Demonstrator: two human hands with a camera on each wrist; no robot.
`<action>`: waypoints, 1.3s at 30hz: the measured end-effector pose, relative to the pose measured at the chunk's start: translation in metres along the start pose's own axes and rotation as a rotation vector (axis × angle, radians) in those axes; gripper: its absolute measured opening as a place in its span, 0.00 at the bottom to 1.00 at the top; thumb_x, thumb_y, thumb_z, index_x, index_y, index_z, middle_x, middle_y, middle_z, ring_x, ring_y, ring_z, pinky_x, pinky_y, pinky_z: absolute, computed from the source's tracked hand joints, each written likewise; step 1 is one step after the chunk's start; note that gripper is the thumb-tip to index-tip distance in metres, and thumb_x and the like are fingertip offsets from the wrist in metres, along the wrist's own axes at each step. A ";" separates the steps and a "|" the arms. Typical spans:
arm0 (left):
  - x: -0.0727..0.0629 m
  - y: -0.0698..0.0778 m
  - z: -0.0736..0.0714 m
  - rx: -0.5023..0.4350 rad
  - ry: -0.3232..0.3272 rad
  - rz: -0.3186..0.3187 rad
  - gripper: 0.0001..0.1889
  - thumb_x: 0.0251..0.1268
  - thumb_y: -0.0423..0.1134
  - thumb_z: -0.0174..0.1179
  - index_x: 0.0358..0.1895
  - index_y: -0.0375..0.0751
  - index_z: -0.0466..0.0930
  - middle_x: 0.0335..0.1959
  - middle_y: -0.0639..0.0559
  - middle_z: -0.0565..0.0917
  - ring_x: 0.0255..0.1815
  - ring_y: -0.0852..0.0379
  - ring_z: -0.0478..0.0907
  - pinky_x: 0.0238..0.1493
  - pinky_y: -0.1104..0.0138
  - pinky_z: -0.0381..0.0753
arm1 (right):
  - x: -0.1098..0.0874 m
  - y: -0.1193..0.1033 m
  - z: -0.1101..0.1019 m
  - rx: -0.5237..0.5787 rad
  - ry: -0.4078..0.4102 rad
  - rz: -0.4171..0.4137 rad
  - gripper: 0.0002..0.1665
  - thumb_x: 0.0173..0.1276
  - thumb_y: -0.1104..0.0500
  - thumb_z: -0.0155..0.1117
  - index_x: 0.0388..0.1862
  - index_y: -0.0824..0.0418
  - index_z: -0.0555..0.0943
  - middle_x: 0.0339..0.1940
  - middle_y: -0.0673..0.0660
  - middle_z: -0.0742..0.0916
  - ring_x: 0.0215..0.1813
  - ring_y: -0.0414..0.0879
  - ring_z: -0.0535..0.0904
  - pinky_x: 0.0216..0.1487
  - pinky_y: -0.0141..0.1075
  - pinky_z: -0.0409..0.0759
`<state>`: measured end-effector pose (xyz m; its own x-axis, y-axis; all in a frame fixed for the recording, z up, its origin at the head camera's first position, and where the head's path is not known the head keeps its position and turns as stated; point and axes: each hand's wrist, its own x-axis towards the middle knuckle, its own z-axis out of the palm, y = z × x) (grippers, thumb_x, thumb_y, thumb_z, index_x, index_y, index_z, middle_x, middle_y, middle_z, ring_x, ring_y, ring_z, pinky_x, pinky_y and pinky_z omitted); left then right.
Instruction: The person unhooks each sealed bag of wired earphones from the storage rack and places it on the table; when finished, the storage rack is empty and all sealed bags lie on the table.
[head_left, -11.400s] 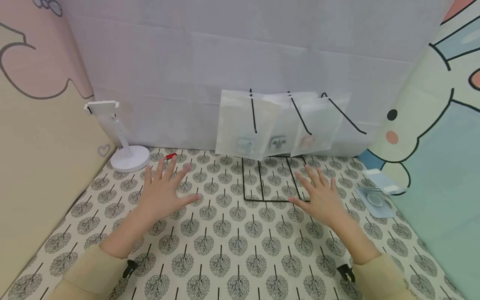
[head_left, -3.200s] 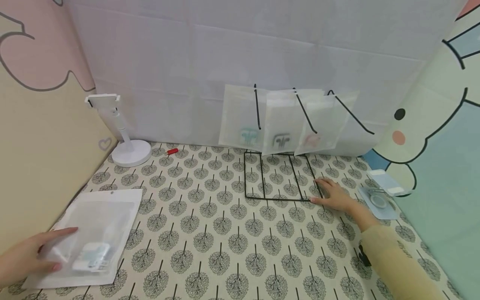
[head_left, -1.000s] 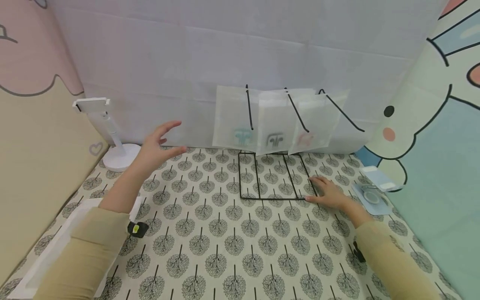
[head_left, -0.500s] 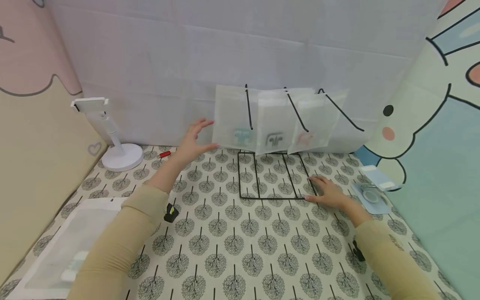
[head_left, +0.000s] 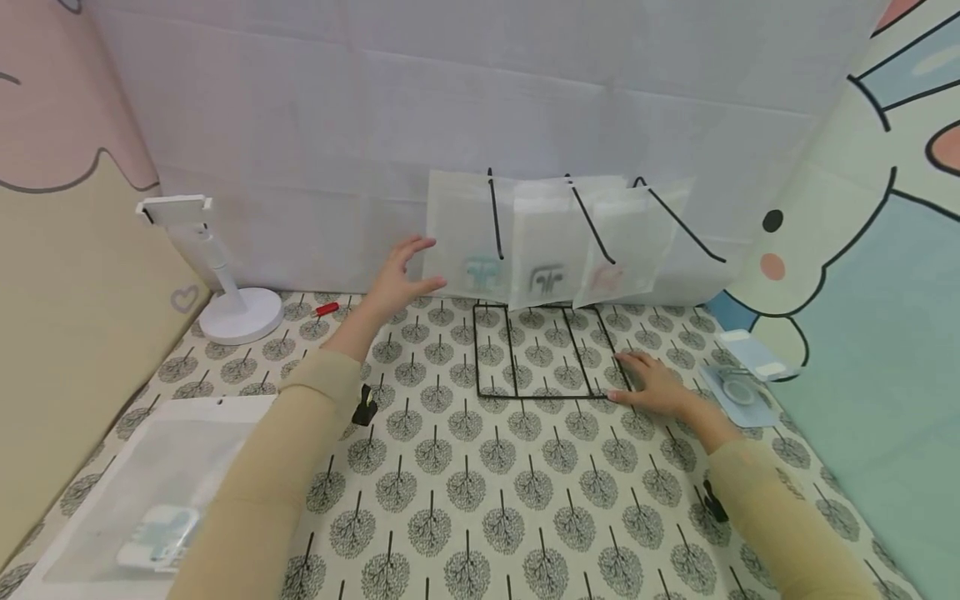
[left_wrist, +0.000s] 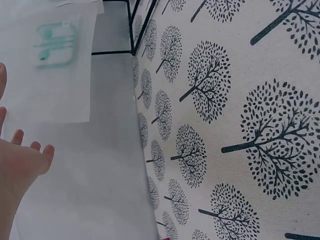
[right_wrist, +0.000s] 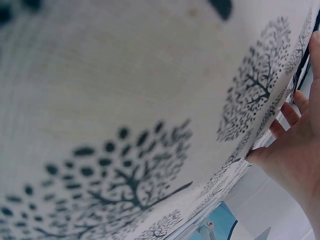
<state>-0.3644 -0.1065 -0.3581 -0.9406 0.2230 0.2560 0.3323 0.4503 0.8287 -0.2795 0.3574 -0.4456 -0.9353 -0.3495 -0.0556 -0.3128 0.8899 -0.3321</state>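
My left hand (head_left: 396, 283) is at the left edge of a frosted zip bag (head_left: 459, 225) holding teal wired earphones, hung on the leftmost hook of a black wire display rack (head_left: 514, 350). Its thumb and fingers are apart, with nothing between them; in the left wrist view the hand (left_wrist: 20, 162) is partly cut off beside the bag (left_wrist: 55, 97). My right hand (head_left: 654, 385) rests at the rack base's front right corner, thumb by the front bar, fingers by the side bar. The right wrist view shows this hand (right_wrist: 295, 145) with extended fingers along the cloth.
Two other hooks carry bags with black earphones (head_left: 546, 279) and pink earphones (head_left: 606, 277). Another bag (head_left: 142, 450) lies flat at the left, partly under my forearm. A white phone stand (head_left: 240, 315), a red object (head_left: 326, 309) and a light-blue folding stand (head_left: 738, 387) stand around the edges.
A bag has come to lie at the table's left, where my left hand touched it earlier. That hand has since moved right to the hanging teal bag. My right hand stays at the rack corner.
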 end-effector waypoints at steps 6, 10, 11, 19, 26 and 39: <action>0.005 -0.004 0.002 -0.004 -0.024 -0.006 0.34 0.59 0.46 0.65 0.69 0.59 0.63 0.74 0.55 0.55 0.73 0.41 0.51 0.71 0.44 0.53 | 0.000 -0.002 0.002 0.001 -0.004 -0.005 0.51 0.61 0.39 0.63 0.73 0.65 0.57 0.71 0.72 0.60 0.68 0.74 0.55 0.60 0.71 0.58; 0.003 -0.005 0.004 -0.023 -0.012 -0.016 0.32 0.59 0.45 0.64 0.68 0.58 0.65 0.74 0.54 0.57 0.73 0.40 0.52 0.71 0.44 0.53 | -0.001 -0.003 0.003 -0.001 -0.003 -0.007 0.50 0.62 0.38 0.62 0.73 0.65 0.56 0.71 0.72 0.60 0.68 0.74 0.55 0.60 0.71 0.58; 0.002 -0.005 0.005 -0.034 -0.006 -0.017 0.31 0.59 0.45 0.64 0.67 0.57 0.66 0.74 0.54 0.58 0.72 0.39 0.53 0.70 0.43 0.54 | -0.001 -0.003 0.002 -0.001 -0.003 -0.007 0.50 0.62 0.39 0.62 0.73 0.65 0.56 0.71 0.72 0.60 0.68 0.74 0.54 0.60 0.71 0.58; -0.003 -0.002 0.006 -0.091 0.016 -0.004 0.30 0.60 0.43 0.64 0.66 0.54 0.68 0.72 0.52 0.61 0.70 0.40 0.58 0.68 0.45 0.61 | -0.002 -0.002 -0.002 0.003 0.002 0.001 0.50 0.62 0.39 0.62 0.73 0.64 0.56 0.71 0.72 0.59 0.68 0.74 0.54 0.60 0.71 0.58; -0.005 0.000 0.001 -0.110 0.040 0.033 0.30 0.57 0.43 0.66 0.65 0.52 0.70 0.69 0.48 0.64 0.68 0.41 0.62 0.70 0.54 0.61 | -0.005 0.000 -0.001 0.010 -0.002 0.005 0.50 0.62 0.39 0.62 0.73 0.64 0.56 0.71 0.72 0.59 0.68 0.75 0.53 0.60 0.72 0.57; -0.018 0.018 -0.016 -0.048 0.094 0.095 0.27 0.56 0.38 0.67 0.62 0.46 0.74 0.63 0.47 0.67 0.70 0.44 0.59 0.72 0.53 0.56 | -0.006 -0.003 -0.004 0.015 -0.007 -0.001 0.50 0.62 0.39 0.62 0.73 0.64 0.56 0.71 0.72 0.59 0.69 0.74 0.53 0.61 0.72 0.56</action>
<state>-0.3428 -0.1166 -0.3399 -0.9082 0.1793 0.3783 0.4186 0.3890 0.8206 -0.2737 0.3579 -0.4402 -0.9337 -0.3528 -0.0619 -0.3114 0.8850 -0.3462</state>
